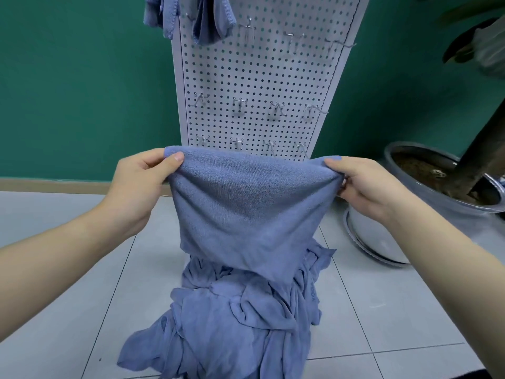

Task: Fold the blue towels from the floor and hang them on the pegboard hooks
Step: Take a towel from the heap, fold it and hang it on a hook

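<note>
left hand [136, 187]: raised, fingers pinching | right hand [369, 187]: raised, fingers pinching | forearms bare

hung towels [202, 20] cut off by top edge; plant [472, 45] blurred (rt side); label [313, 292] txt unreadable.

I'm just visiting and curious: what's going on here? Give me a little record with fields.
held item: blue terry towel, hanging spread between both hands
left hand: pinches the towel's upper left corner
right hand: pinches the upper right corner
floor: heap of crumpled blue towels on grey tiles
behind: white perforated pegboard with metal hooks; blue towels already hung at top left
right side: potted plant
</note>
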A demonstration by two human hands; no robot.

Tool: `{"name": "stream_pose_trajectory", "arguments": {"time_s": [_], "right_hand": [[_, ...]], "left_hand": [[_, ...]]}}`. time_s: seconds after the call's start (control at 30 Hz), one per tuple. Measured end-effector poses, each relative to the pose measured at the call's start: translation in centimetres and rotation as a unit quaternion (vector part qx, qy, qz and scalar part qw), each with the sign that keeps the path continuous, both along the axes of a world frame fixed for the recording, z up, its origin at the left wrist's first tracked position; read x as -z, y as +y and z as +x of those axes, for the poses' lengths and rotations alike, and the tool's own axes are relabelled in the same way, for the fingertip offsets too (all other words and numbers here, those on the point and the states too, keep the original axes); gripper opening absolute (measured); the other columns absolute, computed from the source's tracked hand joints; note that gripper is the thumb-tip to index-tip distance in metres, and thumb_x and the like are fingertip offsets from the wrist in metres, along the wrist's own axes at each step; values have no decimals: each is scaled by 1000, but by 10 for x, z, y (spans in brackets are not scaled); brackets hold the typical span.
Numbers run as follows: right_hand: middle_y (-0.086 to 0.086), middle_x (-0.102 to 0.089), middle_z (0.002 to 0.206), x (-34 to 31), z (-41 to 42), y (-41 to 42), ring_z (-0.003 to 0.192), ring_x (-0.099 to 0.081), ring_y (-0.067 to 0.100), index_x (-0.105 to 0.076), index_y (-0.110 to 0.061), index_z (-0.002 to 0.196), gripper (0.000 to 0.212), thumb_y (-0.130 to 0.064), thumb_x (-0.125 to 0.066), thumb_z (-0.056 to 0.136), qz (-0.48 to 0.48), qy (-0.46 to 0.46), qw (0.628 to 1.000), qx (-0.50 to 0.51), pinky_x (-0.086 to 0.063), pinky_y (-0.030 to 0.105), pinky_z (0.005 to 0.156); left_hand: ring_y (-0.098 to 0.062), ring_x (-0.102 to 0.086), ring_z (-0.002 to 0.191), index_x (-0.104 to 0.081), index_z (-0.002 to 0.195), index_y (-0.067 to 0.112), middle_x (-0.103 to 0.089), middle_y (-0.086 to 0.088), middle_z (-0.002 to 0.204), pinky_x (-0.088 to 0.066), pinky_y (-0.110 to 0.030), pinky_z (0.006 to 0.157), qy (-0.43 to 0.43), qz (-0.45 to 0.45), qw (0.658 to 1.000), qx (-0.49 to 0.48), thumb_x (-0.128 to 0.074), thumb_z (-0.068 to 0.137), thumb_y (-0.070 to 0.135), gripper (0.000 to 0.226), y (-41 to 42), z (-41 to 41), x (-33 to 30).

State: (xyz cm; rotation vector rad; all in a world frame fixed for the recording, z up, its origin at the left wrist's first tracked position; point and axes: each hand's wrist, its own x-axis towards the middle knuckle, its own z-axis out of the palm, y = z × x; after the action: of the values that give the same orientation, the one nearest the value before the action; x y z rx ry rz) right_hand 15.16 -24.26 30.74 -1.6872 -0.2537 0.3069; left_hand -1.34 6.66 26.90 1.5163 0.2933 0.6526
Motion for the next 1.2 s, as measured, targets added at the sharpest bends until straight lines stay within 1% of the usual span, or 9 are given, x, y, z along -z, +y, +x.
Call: {"name": "stream_pose_trajectory", "arguments": {"time_s": [0.1, 0.17, 0.2, 0.33, 0.47, 0.6, 0.77, 1.03, 1.2], "right_hand": [[13, -65, 88, 4, -1, -1, 76, -57, 20, -74, 8, 102, 33, -23, -64, 102, -42, -50, 998, 9, -52, 25, 65], [12, -53, 77, 6, 0, -1, 68, -49, 17, -67, 14, 90, 42, -27, -67, 101, -50, -84, 995, 33, -50, 17, 55], [11, -50, 77, 6, 0, -1, 69, -47, 16, -66, 13, 87, 44, -30, -68, 100, -48, -93, 993, 46, -48, 16, 56], [-1, -71, 93, 6, -3, 3, 92, -63, 12, -74, -11, 88, 30, -37, -67, 100, -10, -49, 997, 54, -52, 23, 82], [-6, -80, 95, 1, -8, 6, 92, -73, 15, -71, -12, 98, 26, -34, -60, 104, 72, -4, 997, 40, -57, 26, 83], [16, -77, 114, -2, -11, 8, 99, -72, 24, -72, 0, 109, 34, -30, -56, 107, 61, -48, 996, 36, -58, 41, 93], [13, -75, 112, -3, -12, 9, 94, -72, 21, -69, 0, 118, 22, -13, -63, 102, 55, -87, 995, 14, -58, 34, 80], [16, -69, 101, 1, -12, 14, 93, -64, 25, -68, -1, 94, 28, -25, -60, 104, 36, -122, 991, 30, -54, 50, 88], [12, -70, 99, 1, -13, 17, 90, -63, 23, -66, -12, 90, 22, -21, -55, 108, 59, -113, 991, 45, -52, 41, 81]], "left_hand": [[-5, -71, 90, -77, 97, 17, -79, 10, 91, -55, -17, 82, -8, -3, 1000, -18, -66, 98, 8, 14, -2, 0, 0], [-7, -71, 87, -77, 95, 16, -79, 9, 90, -56, -20, 82, -11, -1, 1000, -28, -68, 95, 7, 13, -3, 0, -1], [-8, -71, 87, -77, 95, 16, -79, 8, 90, -56, -22, 84, -11, 0, 999, -33, -69, 95, 8, 12, -2, 0, -1], [-13, -68, 92, -79, 91, 17, -77, 0, 96, -55, -33, 94, -10, -13, 999, -51, -70, 96, 17, 10, 3, 0, -1], [-14, -64, 89, -77, 88, 17, -74, 1, 92, -51, -29, 87, -15, -18, 998, -60, -70, 97, 16, 11, 5, -1, -5], [-17, -69, 91, -76, 91, 14, -77, 0, 94, -55, -31, 89, -14, -57, 997, -59, -70, 95, 12, 8, 10, -2, -13], [-20, -67, 102, -70, 92, 8, -71, -14, 113, -54, -36, 100, -26, -116, 992, -33, -64, 101, 26, 21, 10, -2, -26], [-22, -69, 95, -77, 91, 14, -76, -13, 111, -54, -34, 91, -18, -112, 990, -81, -73, 94, 15, 6, 15, -2, -26], [-22, -67, 84, -72, 79, 15, -73, -8, 92, -57, -34, 81, 10, -111, 984, -137, -79, 86, 9, 12, 14, -5, -26]]}}
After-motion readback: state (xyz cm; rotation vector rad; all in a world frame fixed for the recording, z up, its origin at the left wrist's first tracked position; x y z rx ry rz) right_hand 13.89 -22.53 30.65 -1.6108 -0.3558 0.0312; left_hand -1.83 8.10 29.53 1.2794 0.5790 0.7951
